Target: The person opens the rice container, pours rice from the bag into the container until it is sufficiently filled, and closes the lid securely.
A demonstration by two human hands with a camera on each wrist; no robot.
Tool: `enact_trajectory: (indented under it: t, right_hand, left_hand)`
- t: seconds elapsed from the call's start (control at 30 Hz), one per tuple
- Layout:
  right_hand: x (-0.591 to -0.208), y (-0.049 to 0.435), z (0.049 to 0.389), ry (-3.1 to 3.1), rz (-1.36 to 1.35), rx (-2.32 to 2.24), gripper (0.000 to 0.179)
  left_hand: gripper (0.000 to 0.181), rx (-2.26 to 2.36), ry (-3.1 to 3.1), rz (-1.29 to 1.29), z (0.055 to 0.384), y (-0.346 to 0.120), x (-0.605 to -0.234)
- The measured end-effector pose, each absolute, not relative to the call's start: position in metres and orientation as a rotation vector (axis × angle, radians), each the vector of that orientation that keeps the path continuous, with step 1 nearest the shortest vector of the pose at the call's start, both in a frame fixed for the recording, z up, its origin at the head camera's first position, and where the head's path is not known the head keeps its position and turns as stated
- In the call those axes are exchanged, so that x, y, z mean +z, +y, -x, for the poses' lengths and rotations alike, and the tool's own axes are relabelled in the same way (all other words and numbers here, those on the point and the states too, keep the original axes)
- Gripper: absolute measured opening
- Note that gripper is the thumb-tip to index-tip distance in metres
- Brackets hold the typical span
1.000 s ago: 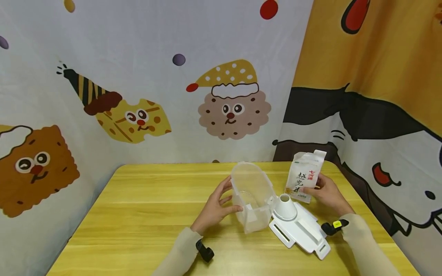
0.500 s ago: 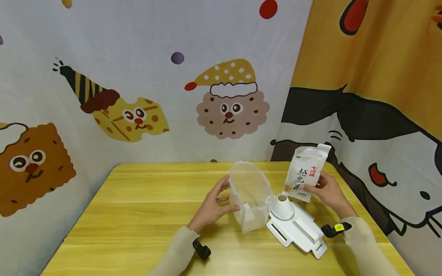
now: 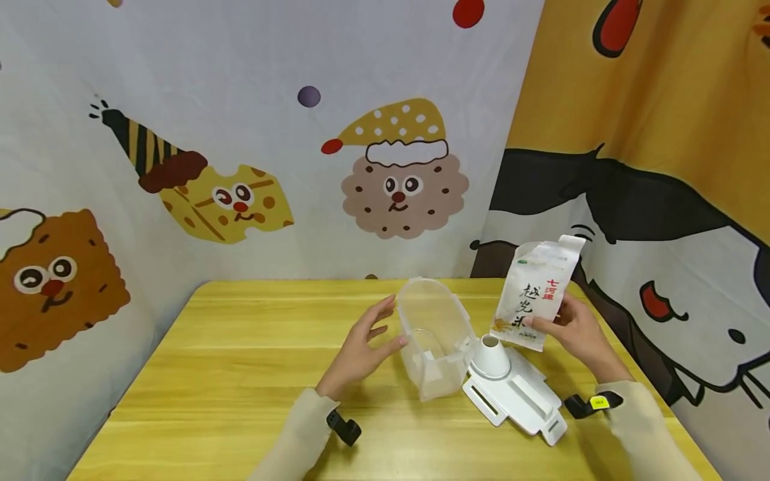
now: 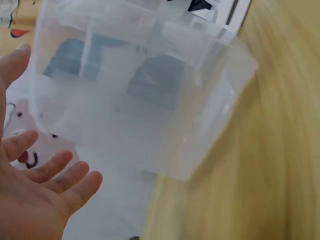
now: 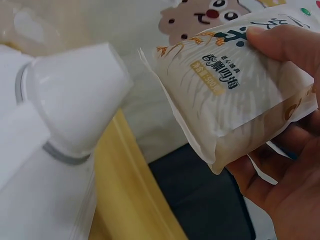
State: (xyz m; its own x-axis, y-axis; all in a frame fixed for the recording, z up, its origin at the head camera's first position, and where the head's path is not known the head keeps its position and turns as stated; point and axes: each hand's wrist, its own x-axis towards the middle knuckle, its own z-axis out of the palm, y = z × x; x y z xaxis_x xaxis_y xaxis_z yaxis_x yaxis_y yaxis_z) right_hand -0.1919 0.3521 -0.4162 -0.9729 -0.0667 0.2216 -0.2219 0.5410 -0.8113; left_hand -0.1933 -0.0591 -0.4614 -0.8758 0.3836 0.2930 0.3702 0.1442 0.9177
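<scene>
Two hands have just moved: the right hand (image 3: 583,337) has lifted the bag (image 3: 535,290) a bit higher, and the left hand (image 3: 355,351) has eased back from the clear tub (image 3: 442,387). I think that means the bag is the thing being moved now, and the tub can stand by itself. The right hand pinches the bag near its bottom, with the thumb on the front and the other fingers round the back. The bag tips a little, its top leaning to the right, and it looks full in the right wrist view. It is right of the middle in the head view, up over the back of the table (image 3: 252,374). The left hand is spread wide and seems to hold nothing. It is just beside the tub, but I can't tell if the thumb still touches it. The tub stands near the middle of the frame with its open top showing. Next to it, lower right, a flat white lid (image 3: 532,404) lies on the table, with a white cone (image 3: 490,361) at its upper left end. The cone has a hole at the top, and it sits between the tub and the bag. Behind it all, a cloth (image 3: 240,67) with funny cookie faces fills the top of the frame.
</scene>
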Motion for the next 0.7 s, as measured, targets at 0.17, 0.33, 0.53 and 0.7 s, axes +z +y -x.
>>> enact_trajectory:
  t: [0.17,0.33,0.53,0.7]
  right_hand:
    - [-0.406,0.348,0.182,-2.616,-0.253,1.375,0.056]
    - [-0.393,0.343,0.171,-2.636,-0.255,1.295,0.055]
    - [-0.378,0.337,0.159,-2.639,-0.302,1.226,0.058]
    - [-0.368,0.333,0.152,-2.629,-0.354,1.195,0.059]
  left_hand:
    - [0.073,1.925,2.410,-0.839,0.190,-0.055,-0.446]
    - [0.065,2.008,2.471,-0.868,0.187,-0.052,-0.431]
    - [0.060,2.112,2.406,-0.879,0.183,-0.051,-0.410]
    - [0.055,2.230,2.215,-0.960,0.182,-0.046,-0.399]
